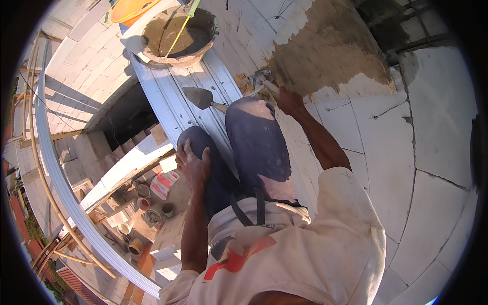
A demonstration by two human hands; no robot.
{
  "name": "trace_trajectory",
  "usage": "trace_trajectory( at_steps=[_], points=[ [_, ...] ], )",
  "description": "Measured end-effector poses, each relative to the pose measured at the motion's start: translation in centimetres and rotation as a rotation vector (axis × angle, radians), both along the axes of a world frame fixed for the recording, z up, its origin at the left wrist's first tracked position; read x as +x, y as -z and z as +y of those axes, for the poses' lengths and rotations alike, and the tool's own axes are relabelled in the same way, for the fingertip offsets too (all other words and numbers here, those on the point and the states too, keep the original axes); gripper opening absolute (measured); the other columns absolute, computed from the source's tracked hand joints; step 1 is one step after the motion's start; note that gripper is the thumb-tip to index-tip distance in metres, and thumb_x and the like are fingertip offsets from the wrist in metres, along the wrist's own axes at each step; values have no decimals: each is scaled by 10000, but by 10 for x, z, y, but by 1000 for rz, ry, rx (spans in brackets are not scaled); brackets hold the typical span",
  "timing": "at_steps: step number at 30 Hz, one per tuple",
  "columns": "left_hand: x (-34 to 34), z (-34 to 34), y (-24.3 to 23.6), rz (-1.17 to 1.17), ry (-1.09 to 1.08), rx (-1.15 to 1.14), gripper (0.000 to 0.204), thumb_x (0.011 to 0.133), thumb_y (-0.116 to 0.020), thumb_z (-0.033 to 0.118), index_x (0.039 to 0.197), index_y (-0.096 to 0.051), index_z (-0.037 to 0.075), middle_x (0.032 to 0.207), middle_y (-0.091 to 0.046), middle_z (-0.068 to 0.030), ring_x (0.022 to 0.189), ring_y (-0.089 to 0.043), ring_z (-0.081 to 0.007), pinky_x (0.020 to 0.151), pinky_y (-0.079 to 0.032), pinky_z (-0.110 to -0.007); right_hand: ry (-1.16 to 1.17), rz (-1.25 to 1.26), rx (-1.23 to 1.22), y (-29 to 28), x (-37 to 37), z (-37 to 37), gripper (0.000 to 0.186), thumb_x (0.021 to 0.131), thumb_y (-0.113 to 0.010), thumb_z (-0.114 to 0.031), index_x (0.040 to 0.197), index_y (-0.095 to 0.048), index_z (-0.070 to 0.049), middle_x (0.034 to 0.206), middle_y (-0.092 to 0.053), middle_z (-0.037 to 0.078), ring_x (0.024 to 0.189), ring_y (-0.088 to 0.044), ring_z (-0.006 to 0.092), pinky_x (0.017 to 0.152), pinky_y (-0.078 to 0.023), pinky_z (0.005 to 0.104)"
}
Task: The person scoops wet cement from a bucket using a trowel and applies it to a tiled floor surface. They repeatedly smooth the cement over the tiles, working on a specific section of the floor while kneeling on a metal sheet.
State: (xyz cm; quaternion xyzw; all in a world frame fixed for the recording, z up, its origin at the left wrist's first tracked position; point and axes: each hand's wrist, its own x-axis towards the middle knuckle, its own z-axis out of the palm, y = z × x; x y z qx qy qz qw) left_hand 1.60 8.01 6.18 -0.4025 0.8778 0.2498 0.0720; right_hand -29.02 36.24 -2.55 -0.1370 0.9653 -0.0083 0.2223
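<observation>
Right hand (291, 103) grips tool handle (273, 88) against the wall (325, 51), far right. Left hand (193, 165) spread loosely on left knee (195, 135). Trowel (199, 97) on plank (165, 99); mortar tub (187, 62) far.

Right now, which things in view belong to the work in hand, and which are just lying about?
Job, apparently:
pale-handled tool in the right hand
brown coating on the white block wall
round pale tub of grey mortar
grey flat-bladed trowel, unheld

Lying about, apparently:
red-and-white bag below
tan round bucket below
orange rounded basin beyond the tub, use unclear
</observation>
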Motion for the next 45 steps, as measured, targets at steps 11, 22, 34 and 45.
trace_trajectory(
  at_steps=[11, 22, 34, 45],
  points=[
    [4, 1, -4, 4, 17, 0, 749, 924, -720, 408, 1545, -456, 83, 1611, -365, -196, 1504, -308, -413, 1224, -278, -555, -61, -54, -55, -4, -20, -19, 549, 1045, -520, -444, 1257, -554, 61, 1105, -720, 310, 1047, -704, 484, 917, -546, 563],
    [2, 1, -4, 22, -21, -29, 711, 913, -730, 403, 1521, -498, 117, 1596, -385, -186, 1488, -322, -407, 1202, -281, -564, -147, -70, -7, -3, -28, -38, 539, 1055, -511, -445, 1288, -556, 38, 1154, -702, 324, 1102, -690, 479, 939, -535, 580],
    [1, 1, 2, 15, -22, -72, 695, 899, -749, 393, 1498, -511, 133, 1582, -397, -180, 1477, -328, -415, 1195, -294, -573, -98, -40, 5, 11, -36, -33, 581, 1063, -503, -484, 1296, -520, 48, 1126, -695, 361, 1046, -695, 513, 908, -543, 583],
    [-2, -3, 5, 11, -27, -67, 708, 901, -749, 402, 1513, -503, 142, 1583, -399, -167, 1468, -345, -408, 1191, -305, -559, -103, -36, 34, 14, -52, -30, 577, 1059, -505, -503, 1263, -571, 33, 1067, -705, 351, 1061, -689, 503, 899, -542, 582]
  ],
)
